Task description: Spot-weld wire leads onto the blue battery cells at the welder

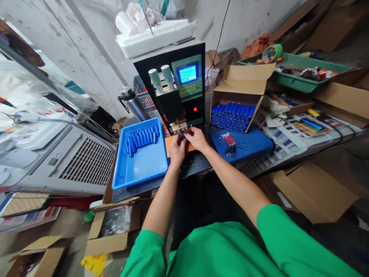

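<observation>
Bench work at a spot-welding machine (198, 96), as it appears to an onlooker in the room. The person, in a green short-sleeved shirt (219, 250), has both hands together just below the machine's brass-coloured electrode holder (178, 125). The left hand (177, 150) has its thumb and fingers closed in a pinch on a small dark-blue piece (182, 136), apparently a cylindrical cell, mostly covered by the fingers and situated directly in front of the electrodes. The right hand (196, 138) is curled in from the other side, its fingertips meeting the same spot; whether it grips the piece or only steadies it, I cannot tell. Beneath the hands lies an orange board (170, 145). Above, a blue-lit display (187, 74) is set in the machine's front panel, beside two silver-topped cylinders (160, 79). Left of the hands, a blue plastic tray (144, 165) contains a row of blue cylindrical cells (143, 137). To the right, an open cardboard box (245, 77) holds stacked blue cells (233, 114); before it, a bundle of red and black wire leads (230, 141) rests on a blue pad (256, 148). A steel flask (135, 104) stands behind the tray.
</observation>
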`<state>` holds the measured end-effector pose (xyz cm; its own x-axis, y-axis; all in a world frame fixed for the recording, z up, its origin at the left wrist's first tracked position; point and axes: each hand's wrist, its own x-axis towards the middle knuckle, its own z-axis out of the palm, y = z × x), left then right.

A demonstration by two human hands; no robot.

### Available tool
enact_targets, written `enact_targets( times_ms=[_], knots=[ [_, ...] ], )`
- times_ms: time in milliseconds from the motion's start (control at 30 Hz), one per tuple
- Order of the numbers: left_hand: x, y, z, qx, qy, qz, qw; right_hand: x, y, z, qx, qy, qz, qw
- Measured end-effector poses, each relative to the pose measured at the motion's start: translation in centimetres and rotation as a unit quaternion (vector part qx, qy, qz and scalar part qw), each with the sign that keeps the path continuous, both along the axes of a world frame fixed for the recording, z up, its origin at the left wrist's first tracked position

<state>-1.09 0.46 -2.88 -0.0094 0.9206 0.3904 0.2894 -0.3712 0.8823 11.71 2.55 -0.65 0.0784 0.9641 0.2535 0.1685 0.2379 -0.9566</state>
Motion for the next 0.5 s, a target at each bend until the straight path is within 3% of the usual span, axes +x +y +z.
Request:
enact_targets(
  times_ms=[500],
  knots=[
    [0.10, -0.29, 0.34, -0.004, 0.016, 0.023, 1.000, 0.06, -0.15, 0.29, 0.000, -0.018, -0.003, 1.000]
  ],
)
